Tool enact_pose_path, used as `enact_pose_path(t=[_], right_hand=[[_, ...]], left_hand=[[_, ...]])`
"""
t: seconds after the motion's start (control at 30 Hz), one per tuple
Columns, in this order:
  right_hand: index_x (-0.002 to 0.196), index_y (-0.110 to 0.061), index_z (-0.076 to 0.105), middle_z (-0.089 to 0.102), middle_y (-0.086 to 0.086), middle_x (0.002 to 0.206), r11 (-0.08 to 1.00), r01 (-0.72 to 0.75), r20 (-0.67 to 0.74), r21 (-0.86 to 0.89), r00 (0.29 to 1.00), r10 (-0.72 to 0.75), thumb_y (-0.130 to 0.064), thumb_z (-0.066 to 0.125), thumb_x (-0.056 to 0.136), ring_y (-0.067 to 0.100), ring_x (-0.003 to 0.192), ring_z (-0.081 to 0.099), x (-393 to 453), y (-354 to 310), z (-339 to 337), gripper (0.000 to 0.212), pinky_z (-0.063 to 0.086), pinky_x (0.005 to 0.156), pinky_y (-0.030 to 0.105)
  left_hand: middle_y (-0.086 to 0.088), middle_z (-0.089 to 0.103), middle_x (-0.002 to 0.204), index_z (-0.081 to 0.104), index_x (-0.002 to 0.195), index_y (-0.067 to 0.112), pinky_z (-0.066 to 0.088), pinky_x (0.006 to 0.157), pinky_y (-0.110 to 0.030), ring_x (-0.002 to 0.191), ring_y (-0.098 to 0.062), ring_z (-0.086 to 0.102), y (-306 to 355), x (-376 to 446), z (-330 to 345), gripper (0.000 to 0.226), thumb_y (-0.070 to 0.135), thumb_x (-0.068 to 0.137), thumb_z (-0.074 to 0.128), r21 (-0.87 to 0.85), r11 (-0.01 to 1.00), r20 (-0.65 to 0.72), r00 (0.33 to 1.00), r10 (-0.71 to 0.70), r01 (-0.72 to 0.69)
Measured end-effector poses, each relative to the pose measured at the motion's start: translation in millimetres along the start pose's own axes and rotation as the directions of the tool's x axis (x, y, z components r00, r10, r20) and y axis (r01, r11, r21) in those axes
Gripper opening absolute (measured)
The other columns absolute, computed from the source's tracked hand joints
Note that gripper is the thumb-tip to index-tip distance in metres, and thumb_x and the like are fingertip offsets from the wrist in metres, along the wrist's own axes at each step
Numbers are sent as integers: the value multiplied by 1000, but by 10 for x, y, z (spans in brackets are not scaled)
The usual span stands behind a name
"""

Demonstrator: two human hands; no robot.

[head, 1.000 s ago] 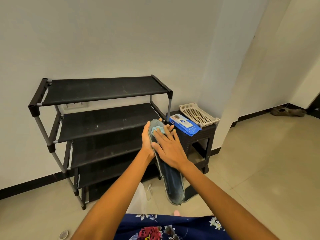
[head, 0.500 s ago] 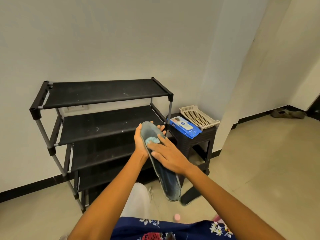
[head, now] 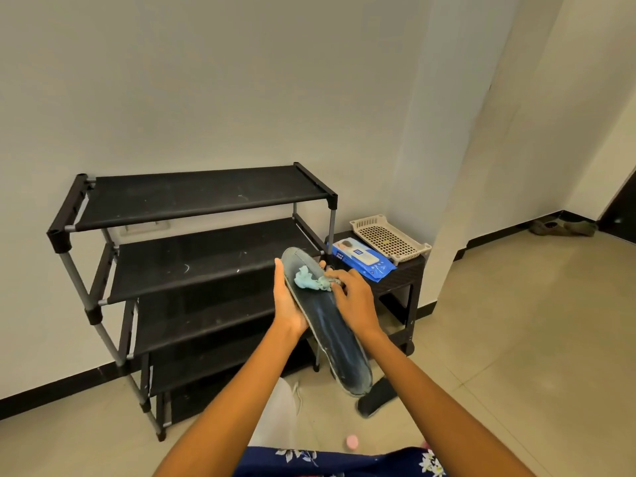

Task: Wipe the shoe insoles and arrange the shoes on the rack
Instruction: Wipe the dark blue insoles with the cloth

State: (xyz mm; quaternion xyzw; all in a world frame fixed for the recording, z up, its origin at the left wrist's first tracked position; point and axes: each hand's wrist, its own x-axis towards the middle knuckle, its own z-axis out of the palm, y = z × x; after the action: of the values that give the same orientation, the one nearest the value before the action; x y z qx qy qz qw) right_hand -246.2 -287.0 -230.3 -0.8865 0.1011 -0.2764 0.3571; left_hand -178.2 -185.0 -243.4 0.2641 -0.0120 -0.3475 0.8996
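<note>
Fingers of my right hand (head: 352, 297) pinch crumpled blue wipe (head: 309, 281) on insole (head: 327, 325); left hand (head: 289, 301) grips insole's edge, toe end up, before shoe rack (head: 192, 263). Wiping midway, I judge; rack shelves bare, arranging not begun.

A long dark-blue insole (head: 330, 325) slants toe-up, a crumpled pale-blue wipe (head: 308, 282) on its upper half. The black tiered rack (head: 192, 235) stands behind, left.

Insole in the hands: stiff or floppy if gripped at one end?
Probably semi-stiff: the insole, supported by the left hand near its toe half, juts out unsupported without sagging. Looks thin, so likely light. The crumpled wipe is clearly limp.
</note>
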Motion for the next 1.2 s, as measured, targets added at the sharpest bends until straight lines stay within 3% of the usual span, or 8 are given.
enact_pose_path(t=[0.23,0.47,0.57,0.73,0.83,0.97,1.07,1.2], right_hand=[[118,-21,61,55,2,110,912,157,93,-379,987,-132,-14,45,93,18,104,46,-17,11,111,30,36,83,29],[116,-23,65,53,-4,129,775,569,349,-275,810,-471,-40,41,94,13,129,33,-307,71,12,36,19,108,31],[124,-27,59,29,-2,153,723,476,351,-500,875,-334,-48,23,95,21,145,10,-178,137,-81,51,-2,116,40],[137,-28,45,1,-7,159,829,417,434,-373,868,-242,-57,16,93,16,142,-23,-255,20,57,60,-13,115,43],[140,-31,40,4,-8,158,736,549,485,-396,806,-340,-56,13,96,17,143,-20,-358,138,10,57,-13,115,41],[145,-36,29,1,-6,159,786,374,396,-493,900,-180,-58,2,90,16,141,-19,-152,132,-110,65,-6,117,48],[142,-33,37,12,-5,158,815,415,390,-404,884,-257,-54,14,92,18,144,-8,-157,-13,-2,59,-8,117,41],[104,-22,69,60,2,121,782,545,301,-304,833,-463,-31,52,91,16,113,45,-132,63,-66,23,42,94,38]], left_hand=[[-18,67,107,56,123,6,50,89,-42,95,-28,67,-158,-128,-29,79,70,78,45,52,999,8,1000,-17,17],[-15,59,118,49,130,7,43,101,-43,107,-27,59,20,-47,-158,94,78,68,55,-24,998,13,998,-59,59],[-21,50,136,50,135,7,39,105,-49,121,-34,52,-67,-74,-141,94,77,73,48,-10,998,43,998,-54,54],[-21,53,132,56,127,3,36,108,-48,127,-33,47,-47,-162,-101,92,75,72,51,25,998,54,996,-67,66],[-14,54,128,60,116,4,35,110,-43,129,-25,45,58,-136,-138,86,65,57,75,-53,988,15,990,-141,142],[-23,52,132,52,125,2,32,109,-47,124,-33,49,-50,-179,-63,95,79,70,48,-95,974,29,978,-206,207],[-18,59,126,52,126,5,39,104,-44,118,-30,55,-34,-182,-24,94,79,67,54,-84,981,2,985,-174,174],[-15,51,130,55,122,-6,26,114,-38,127,-23,45,83,-158,-81,93,71,71,55,-91,975,-6,979,-204,203]])
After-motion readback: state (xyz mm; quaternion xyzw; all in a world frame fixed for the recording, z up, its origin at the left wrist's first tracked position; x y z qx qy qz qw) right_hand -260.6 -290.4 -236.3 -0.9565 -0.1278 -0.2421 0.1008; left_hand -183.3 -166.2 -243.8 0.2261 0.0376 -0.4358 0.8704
